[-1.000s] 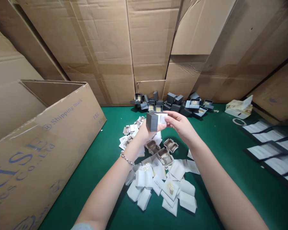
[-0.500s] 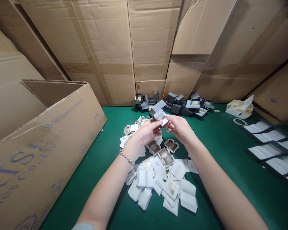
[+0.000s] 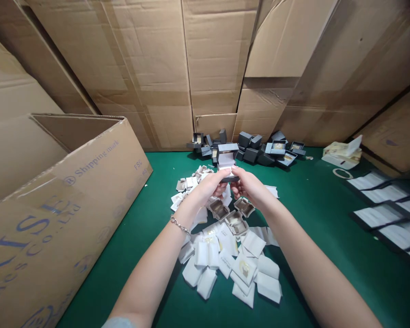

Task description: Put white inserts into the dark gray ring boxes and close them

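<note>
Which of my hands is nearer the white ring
Right. Your right hand is left of the white ring, on the right of the open box; your left hand is farther left, on the box's left.

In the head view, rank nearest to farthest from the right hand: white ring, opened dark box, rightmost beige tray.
From the right hand:
1. Opened dark box: held, touching.
2. Rightmost beige tray: on the table, just below in view.
3. White ring: well off right.

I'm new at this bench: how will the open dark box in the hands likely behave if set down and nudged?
The open dark box is probably stiff, judging by its square-edged shape. With its lid raised at the far side, it might tip backward if nudged.
</note>
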Demonstrator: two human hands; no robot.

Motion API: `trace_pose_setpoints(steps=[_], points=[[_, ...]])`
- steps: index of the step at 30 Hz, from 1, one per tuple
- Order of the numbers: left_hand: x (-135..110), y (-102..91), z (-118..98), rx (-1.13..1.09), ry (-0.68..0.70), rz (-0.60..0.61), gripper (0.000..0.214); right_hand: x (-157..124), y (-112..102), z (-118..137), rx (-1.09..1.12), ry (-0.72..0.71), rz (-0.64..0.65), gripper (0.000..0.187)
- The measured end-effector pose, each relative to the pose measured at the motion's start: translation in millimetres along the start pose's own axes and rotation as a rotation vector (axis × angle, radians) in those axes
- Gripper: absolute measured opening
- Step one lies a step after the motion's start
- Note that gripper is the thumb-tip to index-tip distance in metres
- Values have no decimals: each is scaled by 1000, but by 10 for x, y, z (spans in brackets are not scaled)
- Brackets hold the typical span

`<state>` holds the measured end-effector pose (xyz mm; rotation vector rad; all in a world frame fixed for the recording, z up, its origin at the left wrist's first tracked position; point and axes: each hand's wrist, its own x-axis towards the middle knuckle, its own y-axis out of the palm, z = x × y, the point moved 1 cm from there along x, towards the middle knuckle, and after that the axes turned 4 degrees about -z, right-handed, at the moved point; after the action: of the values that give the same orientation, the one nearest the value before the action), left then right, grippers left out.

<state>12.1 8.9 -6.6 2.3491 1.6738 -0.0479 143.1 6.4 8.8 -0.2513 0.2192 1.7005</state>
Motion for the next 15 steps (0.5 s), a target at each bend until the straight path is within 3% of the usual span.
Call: trace_pose_setpoints(steps=[4,11,15], points=[[-14,35,-24,-66,-53,-50,40,-25,27,-9,43,14,51,38],[-37,107,-39,-139,-61,-93,38,-70,38,0,159,207,170,54],[-58,109,-47,-88,-129,-141,41,-82,51,17,215,223,157,55]])
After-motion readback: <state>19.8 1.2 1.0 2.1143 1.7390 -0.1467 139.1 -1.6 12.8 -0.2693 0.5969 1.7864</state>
